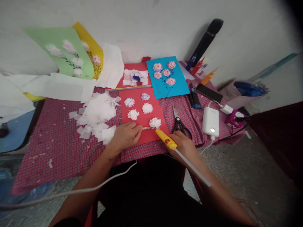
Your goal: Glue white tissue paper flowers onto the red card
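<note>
My right hand (184, 143) is wrapped round a yellow hot glue gun (167, 139), with a long pale glue stick (193, 167) out of its back. Its nozzle points at the lowest white paper flower (155, 122) on the red card (152, 137); whether they touch cannot be made out. My left hand (126, 135) rests at the card's lower left, pinching a thin wooden stick (145, 128) whose tip lies beside that same flower. Higher on the card are more ruffled flowers, white ones (147, 108) and purple-speckled ones (129, 102).
Cut white paper squares (99, 110) are heaped on the left. Black-handled scissors (180, 124) lie right of the card, near a white power bank (210, 121) and a phone (209, 92). Behind are a blue flower card (168, 77), a paint-stained tissue (136, 78) and a green card (59, 53).
</note>
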